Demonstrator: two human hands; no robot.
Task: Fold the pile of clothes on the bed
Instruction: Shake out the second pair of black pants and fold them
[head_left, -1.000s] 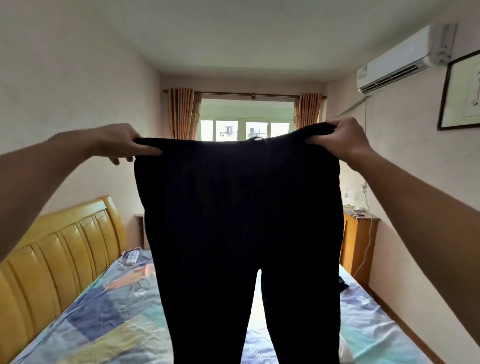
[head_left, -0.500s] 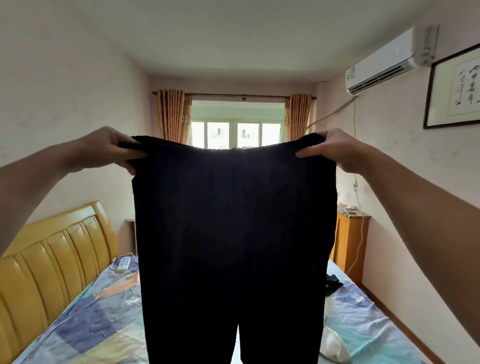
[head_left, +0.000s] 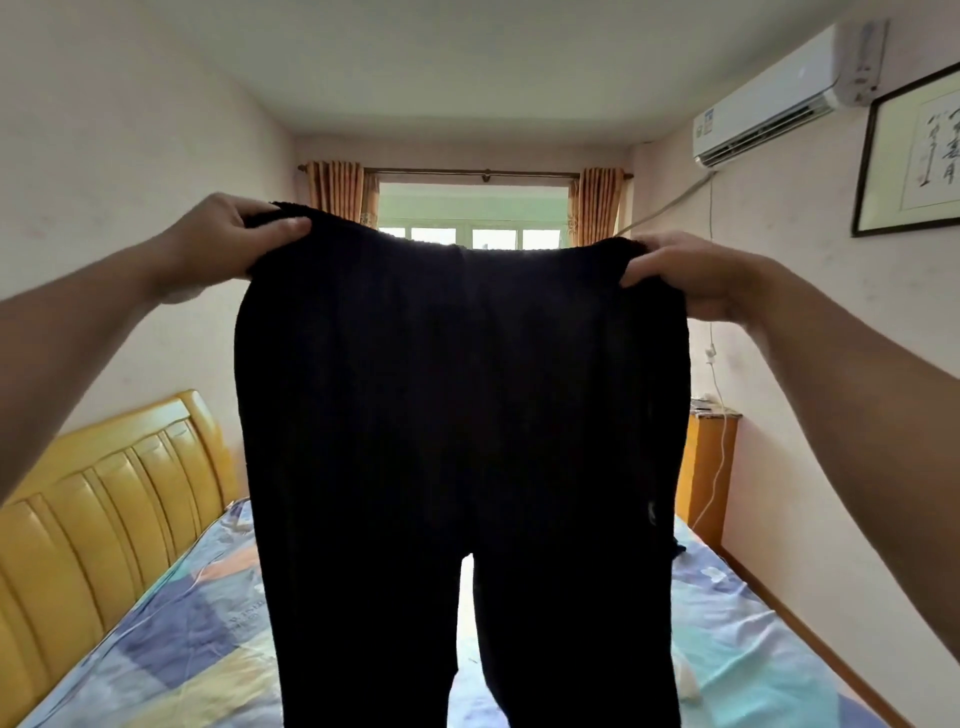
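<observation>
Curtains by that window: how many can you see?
2. One orange curtain hangs left of the window, the other curtain right of it. The held-up black trousers hide both curtains' lower parts.

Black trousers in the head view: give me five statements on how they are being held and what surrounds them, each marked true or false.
1. Both hands grip the black trousers at the waistband. True.
2. The trousers lie folded flat on the bed. False: they hang unfolded in the air above it.
3. The left hand is higher than the right hand. True.
4. The headboard is grey metal. False: it is yellow and padded.
5. An air conditioner hangs on the right wall. True.
</observation>
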